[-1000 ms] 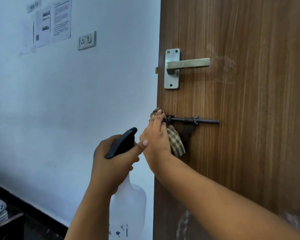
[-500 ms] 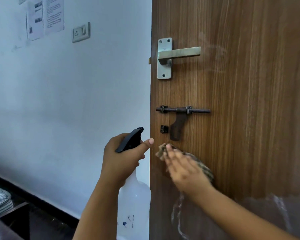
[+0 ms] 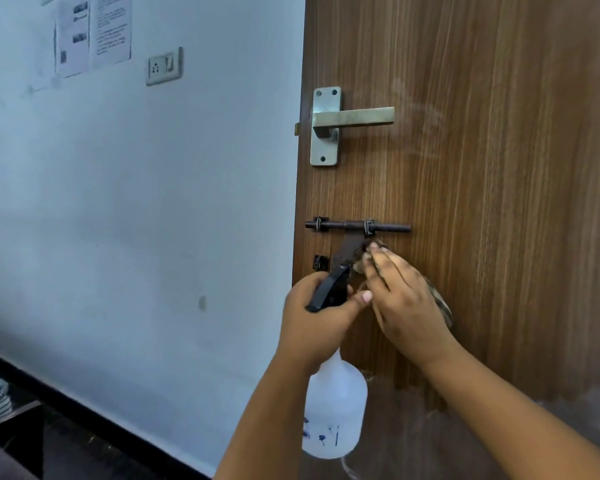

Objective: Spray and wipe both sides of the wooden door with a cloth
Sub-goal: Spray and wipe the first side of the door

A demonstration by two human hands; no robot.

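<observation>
While pressed flat by the right hand (image 3: pixel 407 303) against the wooden door (image 3: pixel 499 202), the checked cloth (image 3: pixel 442 303) just below the dark sliding bolt (image 3: pixel 357 226), fingers straight over it and fingertips touching the bolt's hanging hasp. Left hand (image 3: pixel 321 323) curled round the black trigger head of the white spray bottle (image 3: pixel 336 410), bottle body hanging below the fist, thumb tip close beside the right hand. Probable snag: cloth catching on the hasp or the bolt's staples on an upward stroke, dragging the fabric out from under the palm. Second risk: the two hands knocking together, so near at the door's edge. Free door edge immediately left of the bolt, with pale wall (image 3: pixel 136 220) beyond. Open wood to the right and upward as far as the lever handle (image 3: pixel 347 123); whitish streaks low on the panel, apparently not yet wiped.
</observation>
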